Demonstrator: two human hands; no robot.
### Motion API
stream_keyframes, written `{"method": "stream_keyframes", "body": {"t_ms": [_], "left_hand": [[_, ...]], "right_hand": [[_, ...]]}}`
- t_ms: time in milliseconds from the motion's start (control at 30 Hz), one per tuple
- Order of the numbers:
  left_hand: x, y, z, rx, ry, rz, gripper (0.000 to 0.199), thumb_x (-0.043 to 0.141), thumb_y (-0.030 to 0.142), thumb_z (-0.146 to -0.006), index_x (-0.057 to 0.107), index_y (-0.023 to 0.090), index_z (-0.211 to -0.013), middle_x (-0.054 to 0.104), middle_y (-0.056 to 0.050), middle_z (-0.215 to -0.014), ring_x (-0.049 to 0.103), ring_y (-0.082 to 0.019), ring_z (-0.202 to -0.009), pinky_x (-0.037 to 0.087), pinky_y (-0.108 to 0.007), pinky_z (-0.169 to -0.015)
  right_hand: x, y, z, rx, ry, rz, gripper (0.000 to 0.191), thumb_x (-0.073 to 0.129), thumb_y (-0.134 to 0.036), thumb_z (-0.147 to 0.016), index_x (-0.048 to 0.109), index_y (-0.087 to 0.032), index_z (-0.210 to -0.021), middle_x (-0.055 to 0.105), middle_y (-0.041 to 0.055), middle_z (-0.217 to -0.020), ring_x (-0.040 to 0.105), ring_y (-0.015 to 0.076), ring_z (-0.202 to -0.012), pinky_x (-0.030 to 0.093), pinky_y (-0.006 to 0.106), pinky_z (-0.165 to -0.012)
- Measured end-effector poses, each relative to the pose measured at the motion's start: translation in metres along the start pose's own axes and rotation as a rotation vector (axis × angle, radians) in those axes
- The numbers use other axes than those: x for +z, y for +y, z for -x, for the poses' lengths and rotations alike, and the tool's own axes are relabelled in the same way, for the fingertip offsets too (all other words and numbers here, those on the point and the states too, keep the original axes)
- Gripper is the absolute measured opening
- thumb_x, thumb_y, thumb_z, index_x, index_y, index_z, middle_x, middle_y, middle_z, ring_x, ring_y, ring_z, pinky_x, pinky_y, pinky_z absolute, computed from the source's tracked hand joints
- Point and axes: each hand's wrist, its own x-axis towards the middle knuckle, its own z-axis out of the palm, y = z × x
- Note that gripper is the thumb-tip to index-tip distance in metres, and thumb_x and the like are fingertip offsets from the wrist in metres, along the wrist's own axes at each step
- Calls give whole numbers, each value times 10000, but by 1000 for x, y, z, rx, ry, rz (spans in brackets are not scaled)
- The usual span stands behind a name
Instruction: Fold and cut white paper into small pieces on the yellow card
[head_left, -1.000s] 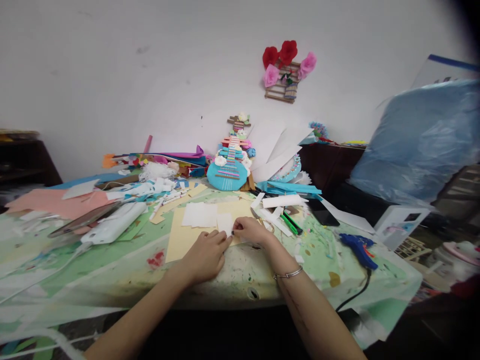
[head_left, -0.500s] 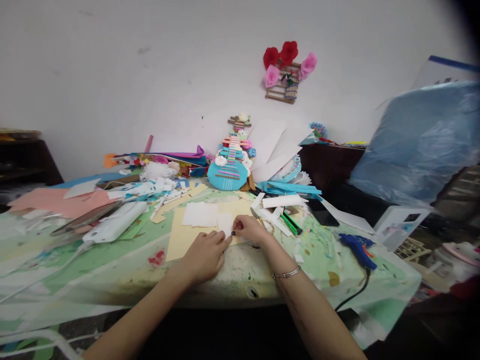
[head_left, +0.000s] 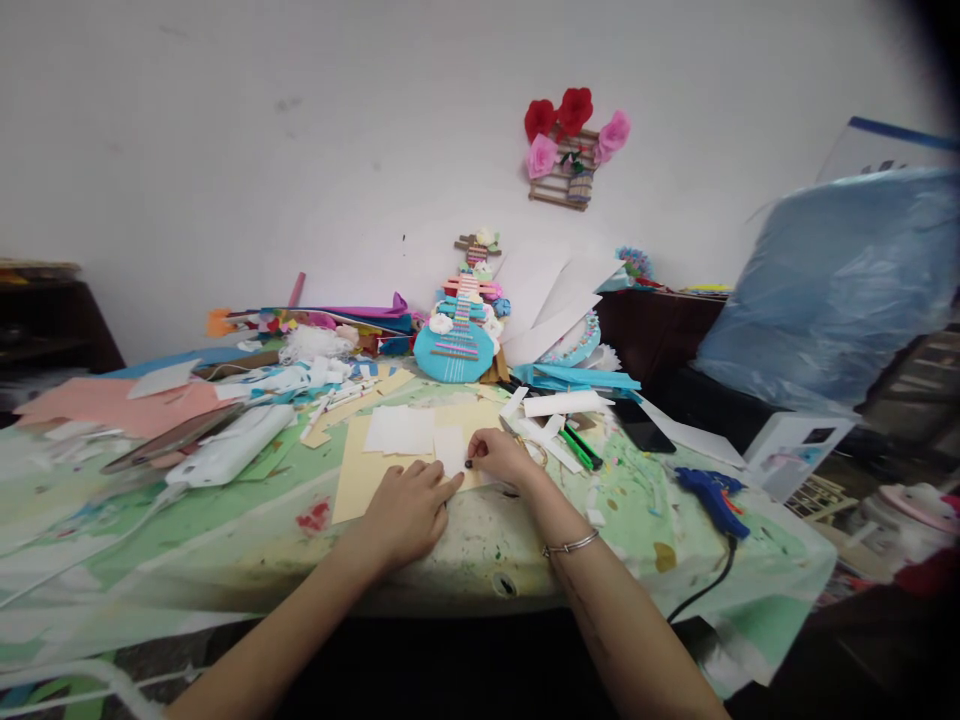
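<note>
On the table a cream sheet of card lies under white paper rectangles and a narrower white paper piece. My left hand rests flat at the near edge of the card, index finger stretched to the bottom of the narrow piece. Beside it, my right hand has its fingers bent and pinched together at that piece's right edge. The hand hides part of the edge. Scissors lie partly covered just past my right hand, next to a green utility knife.
A blue glue gun with a cord lies at right, near a black phone. A white power strip and paper scraps crowd the left. A blue paper lute stands against the wall.
Both hands stay almost in place. My right fingers have shifted very slightly at the narrow paper's edge, and the view has moved a little.
</note>
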Motion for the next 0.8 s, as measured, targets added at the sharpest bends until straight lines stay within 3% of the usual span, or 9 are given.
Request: {"method": "stream_keyframes", "body": {"t_ms": [233,433,633,800], "left_hand": [[3,-2,2,5,33,2,441,384,244,-840,488,279,-1268,582,-95,-1074,515,-268,-983,377,-418,-815],[5,-4,4,34,50,45,438,367,227,-852,488,249,-1273,563,-104,-1071,502,-254,-995,375,-405,-848],[7,-5,5,50,69,68,438,373,213,-853,485,242,-1276,550,-110,-1091,496,-255,-1021,377,-414,-879],[2,-13,8,107,81,162,374,357,213,-876,551,226,-1195,560,-108,-1085,533,-226,-981,414,-374,-867]], "right_hand": [[3,2,-1,34,37,-1,115,618,-83,-644,620,-153,-736,595,-16,-668,528,99,-621,358,191,-552],[1,-3,-23,77,121,77,198,584,-134,-737,582,-161,-934,625,56,-906,546,148,-785,394,247,-667],[5,-16,-59,-44,-20,111,331,711,-176,-646,611,-183,-962,609,55,-1031,536,182,-936,394,270,-784],[-8,-16,-71,-40,-148,83,290,762,-162,-536,653,-161,-805,631,16,-798,550,138,-684,401,224,-611]]}}
